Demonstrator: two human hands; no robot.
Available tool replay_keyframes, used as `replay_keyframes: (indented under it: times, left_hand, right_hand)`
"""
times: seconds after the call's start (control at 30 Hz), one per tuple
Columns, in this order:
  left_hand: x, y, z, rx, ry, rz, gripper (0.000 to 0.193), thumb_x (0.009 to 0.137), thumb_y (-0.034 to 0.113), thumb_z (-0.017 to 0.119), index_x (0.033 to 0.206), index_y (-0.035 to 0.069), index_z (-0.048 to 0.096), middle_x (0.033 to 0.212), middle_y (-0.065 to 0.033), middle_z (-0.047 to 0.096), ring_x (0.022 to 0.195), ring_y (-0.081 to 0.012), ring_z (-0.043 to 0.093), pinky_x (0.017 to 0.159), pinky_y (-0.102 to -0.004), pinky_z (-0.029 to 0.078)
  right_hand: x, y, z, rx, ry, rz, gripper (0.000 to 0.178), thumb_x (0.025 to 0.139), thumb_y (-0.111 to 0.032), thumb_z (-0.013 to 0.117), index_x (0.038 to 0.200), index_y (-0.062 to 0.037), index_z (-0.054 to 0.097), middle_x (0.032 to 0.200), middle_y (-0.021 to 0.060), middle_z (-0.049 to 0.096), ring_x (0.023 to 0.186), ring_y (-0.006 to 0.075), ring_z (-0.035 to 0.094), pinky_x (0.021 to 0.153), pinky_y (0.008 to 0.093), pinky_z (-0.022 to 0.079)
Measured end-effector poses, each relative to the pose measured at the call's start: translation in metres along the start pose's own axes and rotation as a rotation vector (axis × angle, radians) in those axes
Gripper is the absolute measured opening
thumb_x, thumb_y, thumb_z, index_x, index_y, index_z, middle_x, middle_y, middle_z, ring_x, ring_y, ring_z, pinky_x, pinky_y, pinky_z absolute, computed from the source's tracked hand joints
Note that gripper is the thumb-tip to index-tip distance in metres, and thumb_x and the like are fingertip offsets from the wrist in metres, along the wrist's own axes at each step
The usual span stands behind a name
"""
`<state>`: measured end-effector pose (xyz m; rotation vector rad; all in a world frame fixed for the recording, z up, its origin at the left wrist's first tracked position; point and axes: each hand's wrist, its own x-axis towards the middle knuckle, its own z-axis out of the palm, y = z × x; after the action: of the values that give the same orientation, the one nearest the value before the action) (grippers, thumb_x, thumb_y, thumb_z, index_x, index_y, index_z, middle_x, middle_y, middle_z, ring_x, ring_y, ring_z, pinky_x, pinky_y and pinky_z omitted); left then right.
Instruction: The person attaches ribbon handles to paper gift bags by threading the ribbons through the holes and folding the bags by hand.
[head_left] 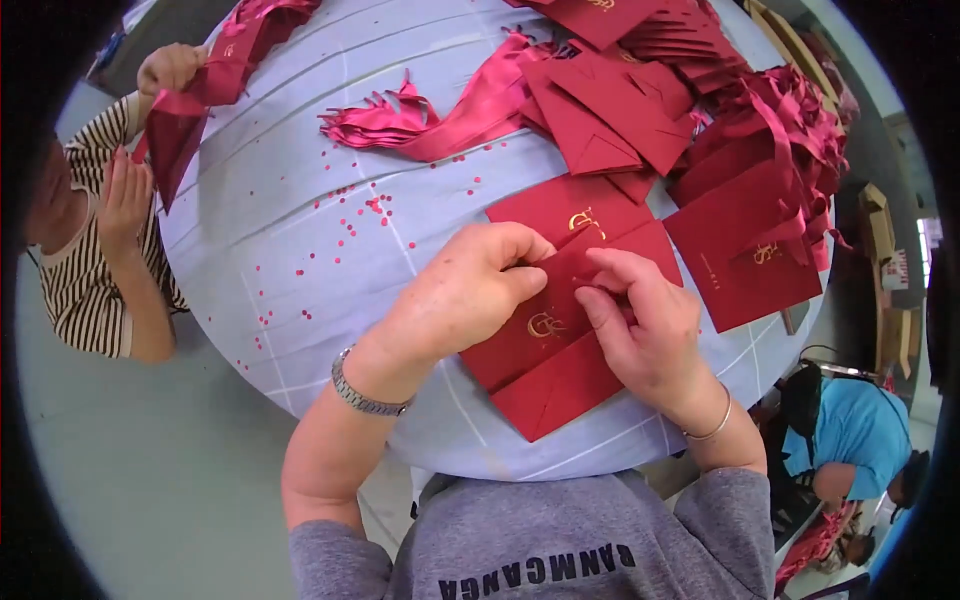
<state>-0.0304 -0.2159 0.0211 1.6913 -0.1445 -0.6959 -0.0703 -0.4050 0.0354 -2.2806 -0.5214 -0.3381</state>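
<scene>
Hands (470, 290) (650, 325) at red bag (530, 360) (axis aslant, fold (560, 395) wearerward)

On a cloth-covered table (330, 245), near its near edge, a red gift bag (550, 405) lies flat. The left hand (480, 285), a metal watch (370, 388) at its wrist, brings thumb and forefinger close together over the bag; the right hand (645, 315), a thin bangle (712, 422) at its wrist, curls just opposite. What lies between the fingertips cannot be made out. Flat red bags (610, 115) are heaped toward the far right, beside pink-red ribbons (460, 125). Ribbon-handled bags (745, 250) crowd the right edge. Small red discs (375, 205) dot the cloth's left half. At the left edge, a striped-shirted co-worker (75, 300) holds another red bag (178, 140).
</scene>
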Motion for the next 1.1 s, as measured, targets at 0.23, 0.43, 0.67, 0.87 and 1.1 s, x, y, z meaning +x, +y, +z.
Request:
replay_keyframes:
  times: [0.23,0.43,0.67,0.87,1.1]
  left_hand:
    - [0.001,-0.010,0.003,-0.153,-0.004,0.080,0.020,0.083,0.007,0.057,0.099,-0.002,0.063,0.081,-0.0073,0.065,0.078,-0.0112,0.057,0.073,-0.0275,0.046]
    - [-0.001,-0.003,0.010,-0.124,0.009,0.036,0.021,0.085,0.000,0.056,0.106,-0.003,0.058,0.096,-0.0015,0.062,0.086,-0.0062,0.055,0.078,-0.0219,0.045]
    - [0.004,-0.013,0.014,-0.072,0.068,0.050,0.022,0.080,0.006,0.060,0.100,-0.005,0.062,0.084,-0.0093,0.066,0.077,-0.0115,0.058,0.071,-0.0281,0.047]
    - [0.016,-0.006,0.011,-0.048,0.121,0.093,0.020,0.079,0.007,0.061,0.095,-0.005,0.062,0.081,-0.0097,0.065,0.074,-0.0117,0.057,0.069,-0.0287,0.046]
    - [-0.010,-0.012,0.023,0.280,0.301,0.324,0.024,0.074,0.008,0.055,0.095,0.000,0.063,0.093,-0.0214,0.064,0.091,-0.0361,0.061,0.080,-0.0414,0.049]
  right_hand:
    - [0.001,0.011,0.006,-0.022,0.023,-0.181,0.014,0.074,0.001,0.070,0.085,-0.0024,0.061,0.070,0.0107,0.061,0.058,0.0232,0.061,0.051,0.0295,0.047]
    - [0.000,0.020,0.012,-0.005,0.045,-0.157,0.011,0.074,0.001,0.070,0.081,-0.0019,0.062,0.070,0.0106,0.061,0.056,0.0218,0.059,0.050,0.0294,0.046]
    - [-0.003,0.016,0.006,0.067,0.012,-0.059,0.010,0.074,0.003,0.067,0.082,-0.0010,0.062,0.072,0.0109,0.061,0.057,0.0199,0.060,0.050,0.0281,0.045]
    - [0.004,0.029,0.013,0.047,0.051,-0.143,0.009,0.075,0.003,0.066,0.083,-0.0007,0.063,0.073,0.0115,0.062,0.060,0.0221,0.061,0.053,0.0287,0.047]
    - [0.001,0.006,0.021,0.090,0.011,-0.068,0.009,0.077,0.004,0.064,0.086,0.0006,0.063,0.080,0.0147,0.064,0.073,0.0249,0.064,0.062,0.0316,0.049]
